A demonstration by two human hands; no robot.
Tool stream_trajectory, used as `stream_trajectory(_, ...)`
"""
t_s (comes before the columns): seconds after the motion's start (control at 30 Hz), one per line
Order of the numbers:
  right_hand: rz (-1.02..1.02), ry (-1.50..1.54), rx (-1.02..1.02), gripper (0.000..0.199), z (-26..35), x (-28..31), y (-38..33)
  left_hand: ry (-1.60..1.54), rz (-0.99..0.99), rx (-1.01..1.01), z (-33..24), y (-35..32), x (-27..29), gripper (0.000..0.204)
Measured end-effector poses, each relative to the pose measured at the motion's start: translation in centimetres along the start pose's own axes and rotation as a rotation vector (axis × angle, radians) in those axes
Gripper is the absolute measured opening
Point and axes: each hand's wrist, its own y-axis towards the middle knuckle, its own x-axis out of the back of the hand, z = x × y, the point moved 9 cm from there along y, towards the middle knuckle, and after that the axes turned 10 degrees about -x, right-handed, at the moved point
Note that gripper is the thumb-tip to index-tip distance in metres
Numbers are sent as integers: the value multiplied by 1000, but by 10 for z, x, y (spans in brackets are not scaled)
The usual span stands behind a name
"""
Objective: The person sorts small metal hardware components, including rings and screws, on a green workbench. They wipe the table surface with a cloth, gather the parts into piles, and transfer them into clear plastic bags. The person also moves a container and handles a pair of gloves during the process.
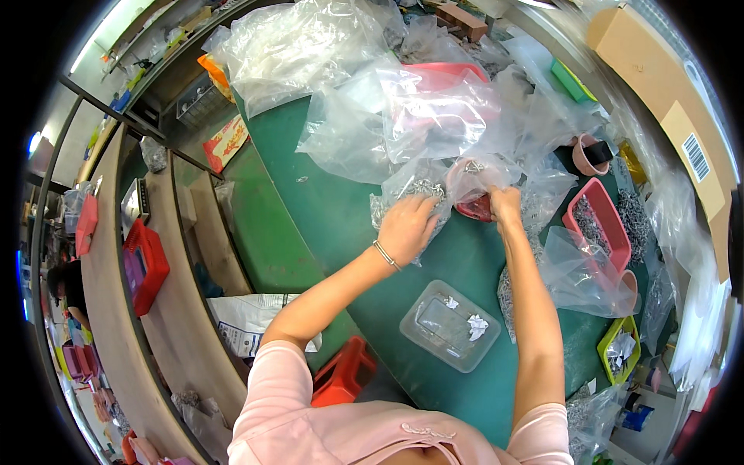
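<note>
My left hand lies on a clear plastic bag of small silvery metal parts, its fingers curled onto the plastic. Just right of it, my right hand is closed at the edge of a small red bowl-like container. Clear film partly covers that container, and a few metal pieces show in its upper part. Nearer to me on the green table sits a shallow clear plastic box with a few silvery scraps in it.
Large clear bags and a pink tray lie at the far side. On the right are a pink basket of metal parts, a yellow-green basket and a cardboard box. Wooden shelving and a red crate stand left.
</note>
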Motion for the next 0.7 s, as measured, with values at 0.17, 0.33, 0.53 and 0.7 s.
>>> stream_trajectory(0.17,30,-107,114,31,13,11,-16,-291,-2,-181,-27,22,-29,31)
stream_trajectory(0.33,40,-61,314,28,29,21,-23,-177,459,-37,17,66,-148,31)
stream_trajectory(0.53,65,-254,281,32,45,11,-32,65,372,-18,99,101,-221,18)
stream_trajectory(0.7,107,-217,237,32,33,32,-17,142,610,23,97,118,-256,19)
